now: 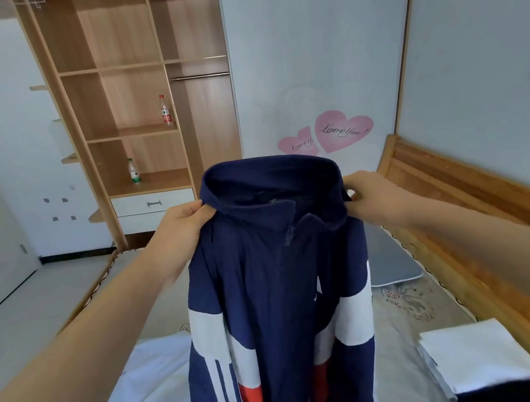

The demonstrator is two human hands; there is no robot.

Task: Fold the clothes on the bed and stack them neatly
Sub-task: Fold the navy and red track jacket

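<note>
Both hands up in front of us, holding the jacket (pixel 275 284) in the air over the bed (pixel 403 345). Our left hand (pixel 180 228) pinches the left side of the collar, thumb on top and fingers curled under the fabric. Our right hand (pixel 370 194) grips the right side of the collar, fingers curled round the edge. Jacket is navy with white bands across chest and sleeves, red panels low down, white stripes on the left sleeve. It hangs upright from the collar, front facing us, zip closed as far as we can see; the hem runs out of frame at the bottom, so we cannot tell if it touches the bed.

On the bed, left of the jacket, a loose white garment (pixel 150 387) lies crumpled. Right of the jacket, near the wooden bed frame (pixel 482 204), we see a stack of folded clothes (pixel 476 355), white on top, with something dark at its near edge. A grey pad (pixel 391 258) lies further up the bed.

Behind, an open wooden wardrobe (pixel 126 94) holds a red-capped bottle (pixel 165 110) on one shelf and a green-capped bottle (pixel 134 171) on the shelf below. Pink heart stickers (pixel 342 128) on the white sliding door.
</note>
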